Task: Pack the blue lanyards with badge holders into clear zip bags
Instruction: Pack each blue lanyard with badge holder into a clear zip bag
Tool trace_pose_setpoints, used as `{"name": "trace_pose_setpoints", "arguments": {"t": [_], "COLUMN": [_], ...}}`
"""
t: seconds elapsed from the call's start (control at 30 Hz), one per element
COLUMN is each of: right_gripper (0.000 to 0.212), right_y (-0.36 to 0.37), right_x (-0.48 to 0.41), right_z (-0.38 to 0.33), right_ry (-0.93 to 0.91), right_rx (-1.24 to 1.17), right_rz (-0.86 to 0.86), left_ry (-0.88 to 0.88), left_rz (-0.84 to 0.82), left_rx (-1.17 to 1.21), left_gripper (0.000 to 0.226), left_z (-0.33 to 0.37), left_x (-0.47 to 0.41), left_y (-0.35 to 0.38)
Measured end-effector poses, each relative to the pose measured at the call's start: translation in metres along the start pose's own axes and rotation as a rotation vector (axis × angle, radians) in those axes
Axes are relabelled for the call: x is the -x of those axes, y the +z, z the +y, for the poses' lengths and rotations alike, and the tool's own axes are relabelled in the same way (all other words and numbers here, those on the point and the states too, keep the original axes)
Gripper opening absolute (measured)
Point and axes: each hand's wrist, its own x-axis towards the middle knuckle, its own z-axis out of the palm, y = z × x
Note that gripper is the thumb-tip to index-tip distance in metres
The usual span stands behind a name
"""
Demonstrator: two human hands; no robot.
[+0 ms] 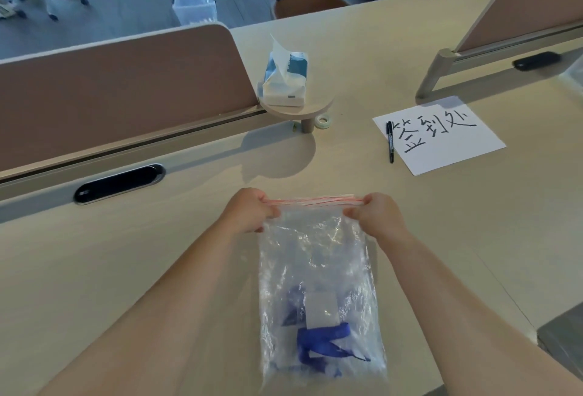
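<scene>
Clear crinkled plastic zip bag [315, 253], red seal strip: 1, held over pale wooden desk [157, 253]. Left hand [249, 211]: clamped on seal's left corner. Right hand [375, 214]: clamped on right corner. Blue fabric lanyard [321, 340], bunched at bag bottom: count not discernible. Clear rectangular badge holder [321, 309]: 1 seen, inside bag. Black marker [390, 141]: 1, laid beside white paper sheet [441, 140]: 1.
</scene>
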Motion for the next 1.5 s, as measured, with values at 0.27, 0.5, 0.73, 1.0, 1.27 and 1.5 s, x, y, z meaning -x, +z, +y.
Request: {"name": "trace_pose_setpoints", "arguments": {"t": [0.27, 0.5, 0.73, 1.0, 1.27, 1.5], "right_gripper": [0.009, 0.009, 0.008, 0.006, 0.007, 0.008], "right_y": [-0.037, -0.047, -0.047, -0.093, -0.202, -0.307], "right_x": [0.064, 0.128, 0.185, 0.229, 0.238, 0.232], "right_z": [-0.022, -0.02, -0.02, -0.023, -0.033, 0.018], "right_ry": [0.096, 0.121, 0.066, -0.055, -0.212, -0.282], "right_rx": [-0.397, -0.827, -0.924, -0.942, -0.993, -1.015], "right_rz": [-0.119, -0.125, 0.019, 0.196, 0.323, 0.331], "left_ry": [-0.085, -0.074, 0.049, 0.226, 0.394, 0.467], "left_rz": [-0.073, -0.074, -0.001, 0.047, 0.015, -0.013], "left_rx": [0.41, 0.671, 0.673, 0.756, 0.738, 0.689], "left_gripper": [0.012, 0.014, 0.013, 0.005, 0.013, 0.009], "left_z": [0.02, 0.019, 0.025, 0.065, 0.179, 0.259], "left_x": [0.063, 0.121, 0.179, 0.23, 0.25, 0.272], "left_y": [-0.018, -0.021, -0.024, -0.019, 0.004, 0.076]}}
